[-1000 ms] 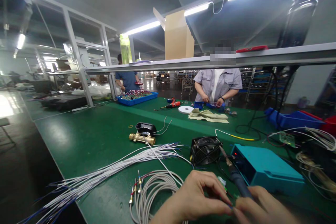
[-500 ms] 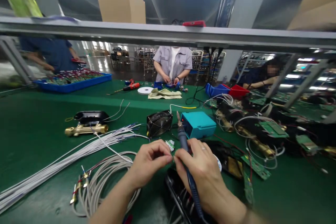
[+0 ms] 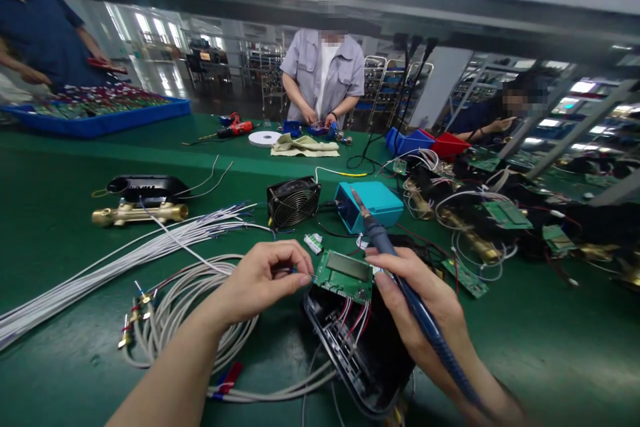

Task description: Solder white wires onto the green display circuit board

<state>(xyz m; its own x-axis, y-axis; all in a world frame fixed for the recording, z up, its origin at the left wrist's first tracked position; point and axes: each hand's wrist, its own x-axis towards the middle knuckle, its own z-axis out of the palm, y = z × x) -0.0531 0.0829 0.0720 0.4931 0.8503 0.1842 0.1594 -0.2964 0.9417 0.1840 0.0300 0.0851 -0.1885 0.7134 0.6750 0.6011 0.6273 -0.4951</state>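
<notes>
Green flat circuit board (image 3: pixel 346 275) between both: left hand (image 3: pixel 260 278) pinches a thin wire, right hand (image 3: pixel 420 300) grips the slim blue soldering iron (image 3: pixel 400 265).

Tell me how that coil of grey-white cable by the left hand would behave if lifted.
The cable coil would probably flop and sag, since its loops lie loose and untied on the green mat. It likely tangles: strands pass under the left hand. Its metal-tipped ends would dangle freely.

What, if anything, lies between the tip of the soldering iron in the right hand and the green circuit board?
Nothing visible. The soldering iron in the right hand points up and away, its tip above the green circuit board. Only open air separates them. The left hand pinches a thin wire at the board's left edge.
</notes>
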